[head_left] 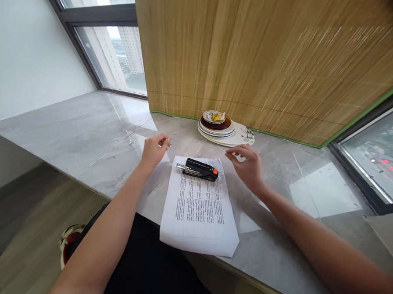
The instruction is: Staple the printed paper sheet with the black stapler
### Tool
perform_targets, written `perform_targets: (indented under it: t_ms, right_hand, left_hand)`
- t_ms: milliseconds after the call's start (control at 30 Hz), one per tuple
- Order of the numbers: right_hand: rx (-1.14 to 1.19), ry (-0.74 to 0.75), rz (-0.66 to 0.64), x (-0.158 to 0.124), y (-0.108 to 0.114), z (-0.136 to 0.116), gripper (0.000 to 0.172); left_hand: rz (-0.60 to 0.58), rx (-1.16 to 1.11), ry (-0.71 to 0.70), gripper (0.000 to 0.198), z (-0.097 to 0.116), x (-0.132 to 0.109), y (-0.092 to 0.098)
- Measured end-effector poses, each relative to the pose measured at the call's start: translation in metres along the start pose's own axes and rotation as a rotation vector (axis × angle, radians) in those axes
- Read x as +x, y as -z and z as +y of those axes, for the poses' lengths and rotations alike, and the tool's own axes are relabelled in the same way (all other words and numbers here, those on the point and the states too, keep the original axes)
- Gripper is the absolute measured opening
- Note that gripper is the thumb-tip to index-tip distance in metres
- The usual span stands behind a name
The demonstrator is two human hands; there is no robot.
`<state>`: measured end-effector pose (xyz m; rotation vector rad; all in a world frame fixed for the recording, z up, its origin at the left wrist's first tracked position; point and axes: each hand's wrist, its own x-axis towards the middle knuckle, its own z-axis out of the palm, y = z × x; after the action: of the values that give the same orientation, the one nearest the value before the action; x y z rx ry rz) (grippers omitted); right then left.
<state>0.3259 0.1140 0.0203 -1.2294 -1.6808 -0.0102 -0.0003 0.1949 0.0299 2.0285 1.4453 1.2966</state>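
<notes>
A black stapler (200, 169) with an orange end lies across the upper part of a printed paper sheet (198, 235). Its silver metal rail sticks out at the left end. Up and to the left of the stapler, my left hand (155, 150) is held with curled fingers; a tiny pale, shiny bit shows at the fingertips, too small to name. On the other side, my right hand (248, 165) hovers beyond the sheet's upper right corner, thumb and index finger pinched together. Whatever that pinch may hold is hidden. Neither hand touches the stapler or the paper.
Behind the paper, stacked plates (217, 131) and a small patterned dish (214, 116) rest on an oval platter (239, 138). A bamboo blind (237, 57) hangs at the back of the grey marble ledge (75, 127). The sheet's lower end overhangs the front edge.
</notes>
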Motion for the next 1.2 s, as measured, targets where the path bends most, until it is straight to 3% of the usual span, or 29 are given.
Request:
perform_targets:
  t_ms: [100, 200, 367, 500, 600, 733, 833, 900, 1067, 1200]
  right_hand:
    - [-0.247, -0.086, -0.090, 0.004, 0.007, 0.049, 0.013]
    - [-0.411, -0.224, -0.194, 0.002, 0.010, 0.079, 0.017]
    - [-0.494, -0.384, -0.222, -0.001, 0.007, 0.091, 0.020]
    - [-0.488, -0.381, -0.186, 0.001, 0.008, 0.094, 0.021]
    - [-0.402, -0.289, -0.049, 0.004, 0.008, 0.078, 0.019]
    - [-0.055, -0.124, 0.098, -0.002, -0.006, 0.018, 0.015]
    - [0.163, 0.013, -0.037, -0.018, -0.025, -0.026, 0.015]
    - [0.209, 0.123, -0.153, -0.029, -0.034, -0.040, 0.015]
    - [0.175, 0.244, -0.272, -0.036, -0.037, -0.036, 0.019]
    - [0.129, 0.229, -0.332, -0.032, -0.037, -0.034, 0.040]
  left_hand:
    - [-0.139, 0.288, -0.063, 0.028, -0.035, 0.012, 0.000]
    - [-0.268, 0.421, -0.103, 0.034, -0.052, 0.014, -0.005]
    - [-0.276, 0.474, -0.117, 0.025, -0.059, 0.014, -0.010]
    - [-0.223, 0.411, -0.089, 0.017, -0.056, 0.014, -0.012]
    - [-0.136, 0.204, 0.001, 0.015, -0.046, 0.013, -0.015]
    - [-0.116, -0.239, 0.231, 0.025, -0.029, 0.011, -0.018]
    - [-0.124, -0.514, 0.318, 0.027, -0.018, 0.008, -0.017]
    - [-0.139, -0.565, 0.300, 0.027, -0.012, 0.004, -0.015]
    - [-0.177, -0.578, 0.284, 0.037, 0.001, -0.004, -0.010]
    - [-0.218, -0.566, 0.242, 0.051, 0.007, -0.006, -0.010]
